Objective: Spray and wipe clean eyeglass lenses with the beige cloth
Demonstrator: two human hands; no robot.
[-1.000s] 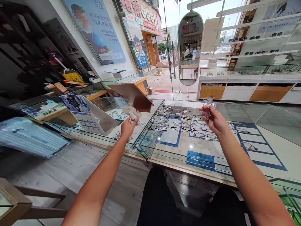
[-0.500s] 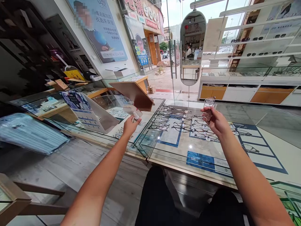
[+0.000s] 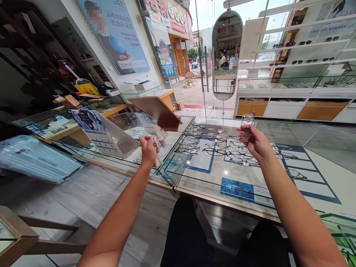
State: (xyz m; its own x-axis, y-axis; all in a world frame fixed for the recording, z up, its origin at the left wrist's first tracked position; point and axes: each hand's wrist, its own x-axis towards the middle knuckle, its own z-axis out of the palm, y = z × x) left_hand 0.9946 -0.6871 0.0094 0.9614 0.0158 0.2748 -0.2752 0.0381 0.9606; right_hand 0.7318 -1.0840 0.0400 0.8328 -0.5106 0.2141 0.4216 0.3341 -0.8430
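Observation:
My right hand is closed on a pair of thin-rimmed glasses, held upright above the glass counter. Over the left part of the counter, my left hand has its fingers pinched round a pale cloth that hangs below them. Just right of those fingers stands a small clear and white bottle. Between my hands, several pairs of glasses lie in rows on the counter top.
A desk calendar stands left of my left hand, with a brown tilted board behind. An oval mirror is beyond the counter. A blue card lies near the front edge. Plastic-wrapped goods are at far left.
My left hand has let go of the small bottle, moved a little left and down, and now has the pale cloth. My right hand stays nearly still with the glasses.

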